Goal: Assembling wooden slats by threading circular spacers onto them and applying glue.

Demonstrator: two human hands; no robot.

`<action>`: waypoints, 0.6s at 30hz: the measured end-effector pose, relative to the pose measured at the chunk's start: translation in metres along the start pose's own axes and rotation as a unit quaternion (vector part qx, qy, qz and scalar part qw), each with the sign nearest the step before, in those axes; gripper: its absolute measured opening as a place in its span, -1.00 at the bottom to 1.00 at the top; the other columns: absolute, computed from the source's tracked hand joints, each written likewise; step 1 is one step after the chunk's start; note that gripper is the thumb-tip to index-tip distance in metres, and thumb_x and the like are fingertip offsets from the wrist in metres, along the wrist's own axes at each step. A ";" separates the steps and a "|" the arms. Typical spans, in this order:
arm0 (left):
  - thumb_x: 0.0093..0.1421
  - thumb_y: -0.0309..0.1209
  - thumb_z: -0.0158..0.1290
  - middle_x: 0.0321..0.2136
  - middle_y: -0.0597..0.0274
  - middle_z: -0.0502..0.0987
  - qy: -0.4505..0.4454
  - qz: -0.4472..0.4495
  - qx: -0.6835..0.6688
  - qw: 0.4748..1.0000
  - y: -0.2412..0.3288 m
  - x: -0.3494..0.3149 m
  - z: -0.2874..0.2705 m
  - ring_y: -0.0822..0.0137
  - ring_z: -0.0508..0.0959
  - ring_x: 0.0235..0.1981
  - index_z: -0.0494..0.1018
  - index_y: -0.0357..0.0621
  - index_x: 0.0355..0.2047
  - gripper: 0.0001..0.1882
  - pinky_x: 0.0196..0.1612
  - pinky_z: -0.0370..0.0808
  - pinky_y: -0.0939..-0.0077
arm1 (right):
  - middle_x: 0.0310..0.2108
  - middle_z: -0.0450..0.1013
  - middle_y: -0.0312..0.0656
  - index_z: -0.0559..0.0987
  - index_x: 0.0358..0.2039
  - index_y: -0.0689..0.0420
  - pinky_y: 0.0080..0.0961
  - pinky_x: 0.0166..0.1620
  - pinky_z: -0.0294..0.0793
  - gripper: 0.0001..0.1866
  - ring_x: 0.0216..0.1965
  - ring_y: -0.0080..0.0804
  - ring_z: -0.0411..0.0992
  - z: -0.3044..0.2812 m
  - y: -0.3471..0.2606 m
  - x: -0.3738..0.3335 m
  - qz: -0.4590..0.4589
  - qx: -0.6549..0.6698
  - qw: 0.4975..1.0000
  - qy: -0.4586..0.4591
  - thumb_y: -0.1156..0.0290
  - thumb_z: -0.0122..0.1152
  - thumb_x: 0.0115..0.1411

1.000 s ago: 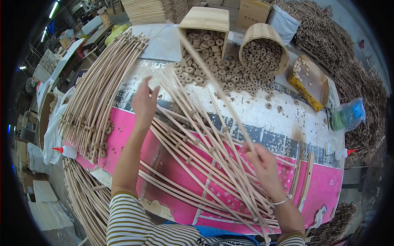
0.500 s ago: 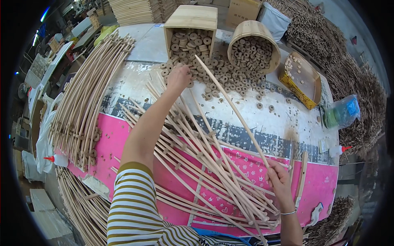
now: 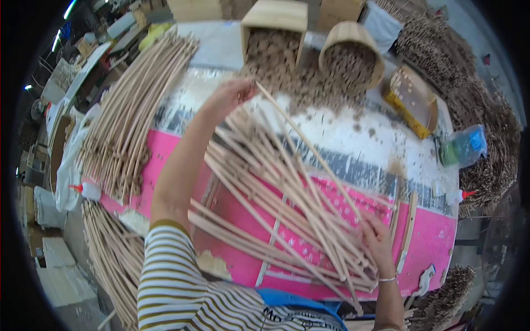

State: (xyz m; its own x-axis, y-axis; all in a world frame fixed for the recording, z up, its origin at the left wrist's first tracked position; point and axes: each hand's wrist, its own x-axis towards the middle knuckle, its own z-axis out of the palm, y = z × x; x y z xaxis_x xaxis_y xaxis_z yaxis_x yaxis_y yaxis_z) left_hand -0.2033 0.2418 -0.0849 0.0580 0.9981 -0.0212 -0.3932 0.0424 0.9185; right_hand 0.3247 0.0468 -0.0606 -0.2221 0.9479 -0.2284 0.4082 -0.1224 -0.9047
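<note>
A long, thin wooden stick slants across the middle, its lower end in the closed fingers of my right hand. At the stick's far tip is my left hand, fingers pinched together; motion blur hides what they hold. Just beyond lies a heap of small brown wooden rings, spilling from a square wooden box and a round wooden bucket, both tipped on their sides. Under my arms, a loose bundle of similar sticks crosses the pink table cover.
More sticks with rings on them lie at the left. A yellow-sided tray, a bagged green container and a red-tipped glue bottle line the right side. Another red-tipped bottle is at the left edge.
My left hand has come away from the ring heap to the stick's far tip. My right hand still grips the stick's lower end. The whole view has shifted somewhat.
</note>
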 end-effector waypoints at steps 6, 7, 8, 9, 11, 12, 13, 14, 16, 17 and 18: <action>0.37 -0.26 0.14 -0.25 0.30 0.62 -0.040 -0.044 0.103 0.993 0.013 -0.040 0.046 0.53 0.60 -0.26 0.56 -0.29 -0.08 -0.69 -0.08 0.57 0.65 | -0.45 0.39 -0.48 0.59 0.13 0.18 -0.73 -0.40 0.27 -0.68 -0.44 -0.77 0.29 0.006 -0.024 -0.013 -0.010 -0.003 1.000 -0.001 0.45 0.09 0.42; 0.38 -0.24 0.13 -0.24 0.31 0.63 -0.038 -0.064 0.118 0.990 0.010 -0.055 0.064 0.54 0.61 -0.26 0.55 -0.29 -0.06 -0.67 -0.09 0.57 0.66 | -0.46 0.39 -0.48 0.58 0.14 0.18 -0.73 -0.41 0.26 -0.68 -0.44 -0.76 0.29 0.013 -0.037 -0.010 -0.007 0.008 1.000 -0.021 0.45 0.07 0.43; 0.37 -0.23 0.16 -0.26 0.31 0.63 -0.037 -0.093 0.102 0.990 0.006 -0.073 0.083 0.56 0.60 -0.28 0.55 -0.30 -0.05 -0.65 -0.10 0.57 0.68 | -0.49 0.39 -0.44 0.56 0.14 0.19 -0.69 -0.42 0.26 -0.68 -0.47 -0.73 0.29 0.027 -0.042 -0.004 -0.048 -0.024 0.999 -0.009 0.48 0.04 0.43; 0.36 -0.23 0.16 -0.27 0.30 0.62 -0.041 -0.117 0.109 0.986 -0.007 -0.082 0.088 0.56 0.59 -0.29 0.55 -0.30 -0.06 -0.65 -0.12 0.56 0.68 | -0.51 0.39 -0.41 0.56 0.13 0.19 -0.68 -0.42 0.27 -0.69 -0.47 -0.72 0.30 0.038 -0.046 0.003 -0.074 -0.052 0.996 -0.012 0.48 0.04 0.43; 0.36 -0.23 0.17 -0.28 0.30 0.62 -0.039 -0.121 0.092 0.988 -0.011 -0.115 0.116 0.56 0.59 -0.31 0.55 -0.31 -0.06 -0.65 -0.14 0.56 0.68 | -0.54 0.40 -0.36 0.57 0.10 0.20 -0.65 -0.42 0.29 -0.70 -0.49 -0.68 0.32 0.061 -0.061 0.016 -0.109 -0.064 0.992 -0.027 0.48 0.05 0.42; 0.35 -0.24 0.18 -0.29 0.30 0.62 -0.032 -0.124 0.090 0.988 -0.013 -0.129 0.122 0.56 0.57 -0.33 0.54 -0.32 -0.07 -0.65 -0.15 0.56 0.66 | -0.55 0.41 -0.33 0.57 0.09 0.20 -0.64 -0.42 0.31 -0.71 -0.51 -0.66 0.34 0.072 -0.071 0.019 -0.118 -0.050 0.991 -0.039 0.47 0.06 0.41; 0.37 -0.24 0.15 -0.33 0.33 0.59 -0.021 -0.125 0.124 0.984 -0.014 -0.139 0.134 0.56 0.53 -0.37 0.55 -0.30 -0.11 -0.68 -0.21 0.52 0.69 | -0.56 0.42 -0.30 0.57 0.08 0.20 -0.63 -0.43 0.33 -0.71 -0.52 -0.63 0.36 0.076 -0.070 0.023 -0.128 -0.068 0.989 -0.040 0.46 0.06 0.41; 0.36 -0.21 0.16 -0.36 0.33 0.60 -0.007 -0.120 0.162 0.979 -0.016 -0.146 0.132 0.55 0.53 -0.39 0.58 -0.31 -0.14 -0.66 -0.23 0.52 0.68 | -0.57 0.43 -0.28 0.57 0.08 0.21 -0.62 -0.43 0.35 -0.71 -0.53 -0.61 0.38 0.081 -0.068 0.027 -0.143 -0.084 0.985 -0.043 0.45 0.06 0.40; 0.36 -0.22 0.13 -0.44 0.32 0.58 0.032 -0.097 0.288 0.952 -0.017 -0.170 0.102 0.54 0.53 -0.43 0.62 -0.31 -0.23 -0.67 -0.30 0.48 0.66 | -0.41 0.53 -0.14 0.56 0.09 0.21 -0.46 -0.30 0.45 -0.68 -0.41 -0.38 0.49 0.091 -0.075 0.018 -0.090 -0.120 0.988 -0.041 0.46 0.12 0.35; 0.36 -0.24 0.12 -0.46 0.33 0.56 0.080 -0.048 0.364 0.927 -0.020 -0.185 0.086 0.55 0.52 -0.44 0.62 -0.30 -0.24 -0.69 -0.32 0.46 0.65 | -0.29 0.54 -0.08 0.55 0.10 0.22 -0.35 -0.20 0.46 -0.65 -0.29 -0.24 0.50 0.095 -0.075 0.012 -0.252 -0.248 0.934 0.046 0.46 0.17 0.31; 0.37 -0.26 0.11 -0.49 0.34 0.55 0.127 0.002 0.436 0.891 -0.019 -0.204 0.074 0.55 0.51 -0.45 0.63 -0.29 -0.25 -0.71 -0.35 0.44 0.64 | -0.17 0.54 -0.02 0.54 0.10 0.22 -0.25 -0.10 0.46 -0.62 -0.16 -0.11 0.50 0.098 -0.074 0.005 -0.399 -0.364 0.831 0.130 0.46 0.22 0.27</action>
State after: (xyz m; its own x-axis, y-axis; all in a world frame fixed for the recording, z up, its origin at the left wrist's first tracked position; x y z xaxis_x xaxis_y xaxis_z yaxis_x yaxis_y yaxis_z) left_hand -0.1396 0.0345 -0.0692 -0.1955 0.9807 -0.0050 0.4766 0.0995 0.8735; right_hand 0.2071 0.0316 -0.0304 -0.5196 0.6842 0.5118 0.6711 0.6975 -0.2511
